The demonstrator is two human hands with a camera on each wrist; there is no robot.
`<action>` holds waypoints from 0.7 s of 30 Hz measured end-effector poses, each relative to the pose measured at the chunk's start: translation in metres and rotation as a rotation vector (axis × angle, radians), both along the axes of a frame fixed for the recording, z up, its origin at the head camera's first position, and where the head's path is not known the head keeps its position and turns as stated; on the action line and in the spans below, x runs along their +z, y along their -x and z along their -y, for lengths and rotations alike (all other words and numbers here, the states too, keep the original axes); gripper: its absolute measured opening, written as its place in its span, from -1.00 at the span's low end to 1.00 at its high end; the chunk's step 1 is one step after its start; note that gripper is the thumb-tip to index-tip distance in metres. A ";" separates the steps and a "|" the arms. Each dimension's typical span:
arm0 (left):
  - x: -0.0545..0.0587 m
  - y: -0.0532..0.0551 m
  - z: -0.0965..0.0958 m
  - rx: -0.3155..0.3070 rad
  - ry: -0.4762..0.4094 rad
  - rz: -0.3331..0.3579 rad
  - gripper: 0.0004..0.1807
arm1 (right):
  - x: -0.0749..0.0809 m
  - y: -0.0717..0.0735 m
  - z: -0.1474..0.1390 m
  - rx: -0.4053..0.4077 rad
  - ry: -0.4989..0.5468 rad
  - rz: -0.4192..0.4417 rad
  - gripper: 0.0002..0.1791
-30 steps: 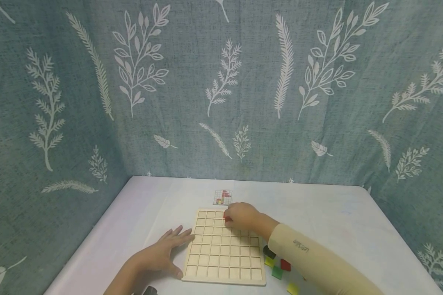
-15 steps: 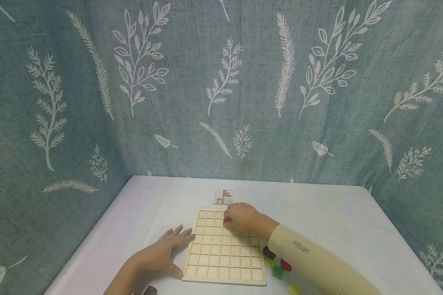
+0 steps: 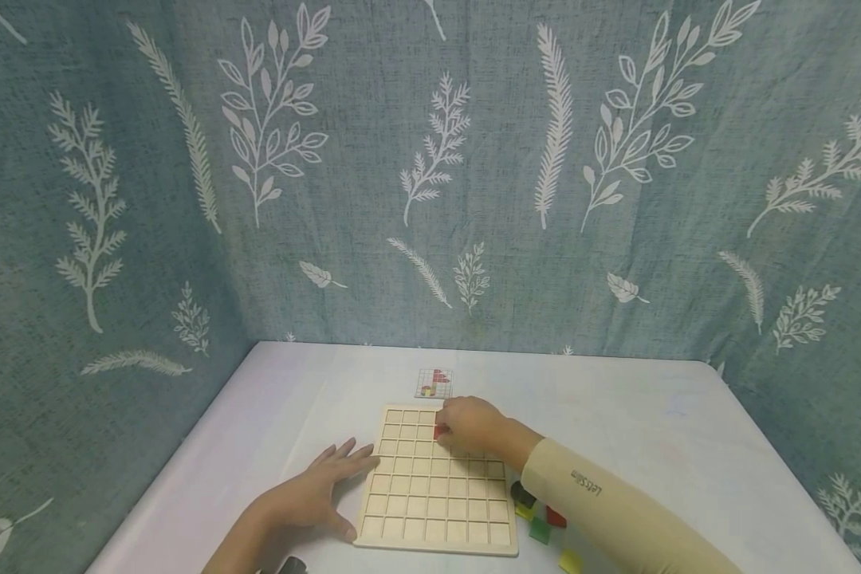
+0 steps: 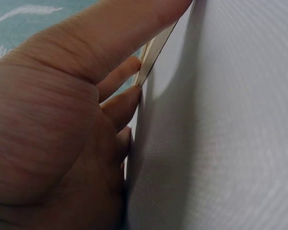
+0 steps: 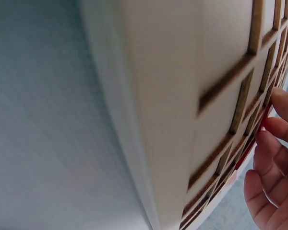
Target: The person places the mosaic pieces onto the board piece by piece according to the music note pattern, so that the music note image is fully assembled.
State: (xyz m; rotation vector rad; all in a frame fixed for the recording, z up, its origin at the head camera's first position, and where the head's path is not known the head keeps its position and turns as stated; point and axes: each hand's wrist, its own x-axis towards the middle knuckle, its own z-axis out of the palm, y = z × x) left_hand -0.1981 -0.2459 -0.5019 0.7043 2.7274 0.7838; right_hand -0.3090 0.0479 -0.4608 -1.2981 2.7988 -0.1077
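Note:
A pale wooden grid board (image 3: 438,506) lies flat on the table. Beside its left edge, my left hand (image 3: 308,494) is spread, with thumb and fingertips at the rim; in the left wrist view the fingers (image 4: 122,108) meet the board's side. My right hand (image 3: 471,424) reaches over the board's far part. Thumb and index finger pinch a red tile (image 3: 440,432) at a cell near the top row. In the right wrist view the red tile (image 5: 266,116) sits low among the grid ridges, partly hidden by the fingertips.
A small picture card (image 3: 434,383) with a coloured grid pattern lies beyond the board. Right of the board are loose tiles: black (image 3: 522,494), green (image 3: 540,530), red (image 3: 556,516) and yellow (image 3: 570,561). A dark piece (image 3: 292,566) lies at the front left.
The red tile under my right fingertips has shifted slightly toward me and shows lower among the cells. My left hand has stayed in place.

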 end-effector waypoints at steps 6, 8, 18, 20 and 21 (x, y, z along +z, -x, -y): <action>0.001 0.000 -0.001 0.006 0.010 0.007 0.25 | -0.002 -0.001 0.000 0.003 -0.017 -0.037 -0.83; 0.001 0.000 -0.001 -0.001 0.007 0.002 0.25 | -0.004 0.000 -0.001 0.009 -0.008 -0.044 -0.84; 0.002 -0.002 -0.001 -0.007 -0.012 0.025 0.23 | -0.006 0.004 -0.014 0.045 0.086 -0.019 -0.95; 0.004 -0.002 -0.001 0.003 -0.011 0.039 0.23 | -0.004 0.003 -0.017 0.041 0.098 -0.004 -0.96; 0.005 -0.002 -0.001 0.007 -0.008 0.042 0.23 | -0.003 0.004 -0.020 0.037 0.101 0.000 -0.94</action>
